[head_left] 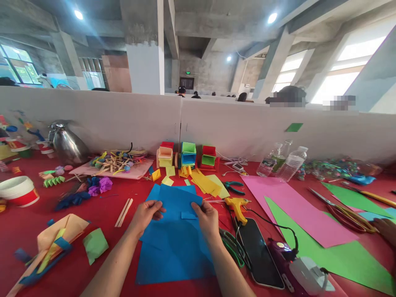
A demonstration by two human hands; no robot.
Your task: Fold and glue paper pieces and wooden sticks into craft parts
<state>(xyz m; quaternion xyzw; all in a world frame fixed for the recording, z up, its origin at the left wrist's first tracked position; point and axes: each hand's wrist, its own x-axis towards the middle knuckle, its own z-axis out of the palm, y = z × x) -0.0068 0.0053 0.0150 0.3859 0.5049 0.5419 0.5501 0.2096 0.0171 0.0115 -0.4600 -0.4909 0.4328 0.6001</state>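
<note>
Both my hands grip a piece of blue paper (177, 200) by its two sides, raised a little over the table. My left hand (150, 212) pinches its left edge between thumb and fingers. On the right edge, my right hand (206, 212) does the same. Under it lie larger blue sheets (173, 260), and a small blue strip (188, 215) shows just below the held piece. Beyond my hands stand several small folded-paper boxes, among them a blue and green one (188, 159). Yellow paper pieces (206, 181) lie in front of these.
Right of my hands are a yellow glue gun (237, 208), pliers (234, 187), a phone (260, 251) and a power strip (287, 264) with cables. Scissors (343, 210) lie near another person's hand (385, 229). Bottles (293, 163), a steel jug (66, 142) and paper cups (20, 192) stand around.
</note>
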